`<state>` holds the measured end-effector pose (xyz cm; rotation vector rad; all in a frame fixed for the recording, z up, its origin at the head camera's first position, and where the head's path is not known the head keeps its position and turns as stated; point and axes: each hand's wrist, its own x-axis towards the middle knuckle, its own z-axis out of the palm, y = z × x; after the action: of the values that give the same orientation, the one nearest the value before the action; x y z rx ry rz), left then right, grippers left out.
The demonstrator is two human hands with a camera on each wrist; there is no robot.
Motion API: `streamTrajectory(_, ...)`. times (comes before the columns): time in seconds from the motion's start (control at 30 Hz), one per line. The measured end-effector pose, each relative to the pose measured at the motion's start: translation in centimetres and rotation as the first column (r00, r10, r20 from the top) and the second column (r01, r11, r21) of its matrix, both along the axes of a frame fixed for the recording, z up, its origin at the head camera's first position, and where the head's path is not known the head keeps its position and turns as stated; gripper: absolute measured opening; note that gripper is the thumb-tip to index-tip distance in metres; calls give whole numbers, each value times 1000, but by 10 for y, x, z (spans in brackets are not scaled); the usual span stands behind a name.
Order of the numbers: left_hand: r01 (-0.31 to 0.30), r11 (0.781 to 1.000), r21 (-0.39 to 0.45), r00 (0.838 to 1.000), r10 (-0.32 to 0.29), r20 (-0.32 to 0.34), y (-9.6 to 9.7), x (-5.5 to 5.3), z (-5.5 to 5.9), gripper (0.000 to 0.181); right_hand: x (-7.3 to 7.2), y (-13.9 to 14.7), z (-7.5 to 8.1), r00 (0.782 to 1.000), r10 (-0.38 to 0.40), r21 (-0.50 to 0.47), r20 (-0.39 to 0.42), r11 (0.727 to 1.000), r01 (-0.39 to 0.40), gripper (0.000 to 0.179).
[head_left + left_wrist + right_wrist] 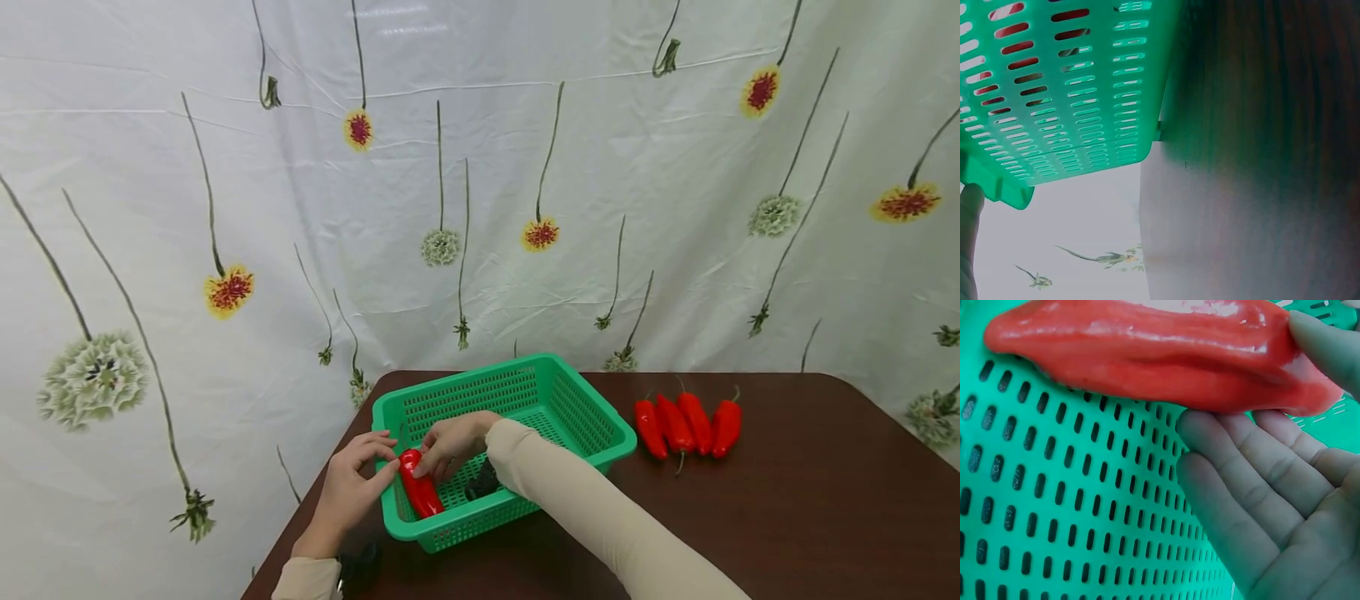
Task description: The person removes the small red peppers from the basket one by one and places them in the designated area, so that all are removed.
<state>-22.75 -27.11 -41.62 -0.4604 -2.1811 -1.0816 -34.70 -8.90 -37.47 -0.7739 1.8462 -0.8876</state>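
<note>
A glossy red pepper (pixel 422 485) lies along the left side inside a green plastic basket (pixel 592 400). My right hand (pixel 454 442) reaches into the basket and holds this pepper near its upper end. In the right wrist view, the thumb (pixel 1325 350) lies on one side of the pepper (pixel 1147 356) and the fingertips are against the other. At the basket's left rim is my left hand (pixel 352 483), its fingers loosely bent over the edge and its thumb tip close to the pepper's top. One left finger (pixel 969 231) shows beside the rim in the left wrist view.
Several red peppers with green stems (pixel 693 425) lie on the dark brown table (pixel 795 500) right of the basket. A dark object (pixel 483 481) sits in the basket under the right wrist. A flower-print curtain (pixel 487 275) hangs behind the table.
</note>
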Motion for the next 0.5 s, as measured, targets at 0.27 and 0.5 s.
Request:
streamTrajectory(0.27, -17, 1000, -5, 1000, 17, 14, 2, -1, 2, 21, 2, 2, 4, 1000, 5, -20, -18, 1000, -5, 17)
streamTrajectory(0.5, -21, 1000, -6, 1000, 21, 2, -1, 1, 1, 20, 4, -1, 3, 998, 19, -29, -52, 999, -20, 18)
